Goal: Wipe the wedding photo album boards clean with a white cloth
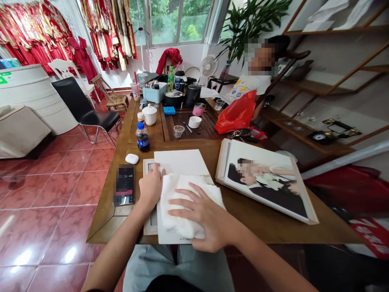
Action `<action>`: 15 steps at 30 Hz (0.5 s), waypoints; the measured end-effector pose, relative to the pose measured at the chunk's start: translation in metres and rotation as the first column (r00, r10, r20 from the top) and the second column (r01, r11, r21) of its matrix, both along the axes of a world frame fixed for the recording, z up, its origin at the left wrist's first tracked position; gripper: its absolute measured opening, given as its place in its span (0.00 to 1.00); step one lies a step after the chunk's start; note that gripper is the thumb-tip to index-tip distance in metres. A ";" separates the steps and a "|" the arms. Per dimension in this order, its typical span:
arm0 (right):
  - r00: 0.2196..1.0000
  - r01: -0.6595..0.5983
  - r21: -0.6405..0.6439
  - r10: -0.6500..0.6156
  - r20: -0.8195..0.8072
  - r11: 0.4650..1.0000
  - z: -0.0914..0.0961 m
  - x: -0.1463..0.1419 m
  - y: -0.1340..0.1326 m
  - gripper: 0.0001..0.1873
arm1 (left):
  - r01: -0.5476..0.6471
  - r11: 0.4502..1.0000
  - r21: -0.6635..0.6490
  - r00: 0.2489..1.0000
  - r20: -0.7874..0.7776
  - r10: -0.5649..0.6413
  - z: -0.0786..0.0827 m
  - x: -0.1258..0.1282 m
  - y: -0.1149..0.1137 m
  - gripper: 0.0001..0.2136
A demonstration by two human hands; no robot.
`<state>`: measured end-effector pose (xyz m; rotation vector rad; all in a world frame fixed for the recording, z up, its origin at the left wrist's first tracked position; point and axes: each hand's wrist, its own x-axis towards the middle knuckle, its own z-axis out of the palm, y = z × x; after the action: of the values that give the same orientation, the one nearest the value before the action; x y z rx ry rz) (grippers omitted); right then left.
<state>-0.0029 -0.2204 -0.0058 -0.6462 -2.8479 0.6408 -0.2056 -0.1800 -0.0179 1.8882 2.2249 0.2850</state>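
My right hand (pixel 202 217) lies with fingers spread over a folded white cloth (pixel 173 202), pressing it onto a white board (pixel 182 160). The cloth covers the board's middle and right part. At the board's left edge rests my left hand (pixel 151 184), thumb and forefinger apart, touching the edge beside the cloth; its other fingers are partly hidden. Under the board, a pale frame (pixel 150 223) with a grey inside shows along the left. To the right, a framed couple's photo (pixel 267 182) lies face up on a stack of frames, tilted to the table edge.
Left on the wooden table (pixel 114 227) are a phone (pixel 124 184), a white earbud case (pixel 132 158) and a dark bottle with blue cap (pixel 142 138). Cups, a red bag (pixel 237 113) and a tea tray (pixel 182 132) stand behind. Another person (pixel 252 81) sits at the far right.
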 end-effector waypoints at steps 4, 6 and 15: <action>0.993 0.113 0.044 -0.113 0.014 0.993 -0.003 0.033 0.000 0.39 | -0.007 1.000 0.023 1.000 0.022 0.006 -0.001 0.001 0.000 0.17; 0.988 0.154 0.071 -0.155 -0.001 0.985 -0.004 0.046 -0.001 0.39 | -0.010 1.000 0.020 1.000 0.022 0.009 -0.002 0.001 0.001 0.17; 0.999 -0.032 -0.030 0.032 0.012 0.999 0.000 0.001 -0.013 0.45 | 0.001 1.000 0.001 1.000 0.014 -0.001 0.000 0.000 0.000 0.18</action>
<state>-0.0016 -0.2333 -0.0055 -0.6123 -2.8714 0.6873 -0.2057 -0.1796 -0.0183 1.8816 2.2149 0.2986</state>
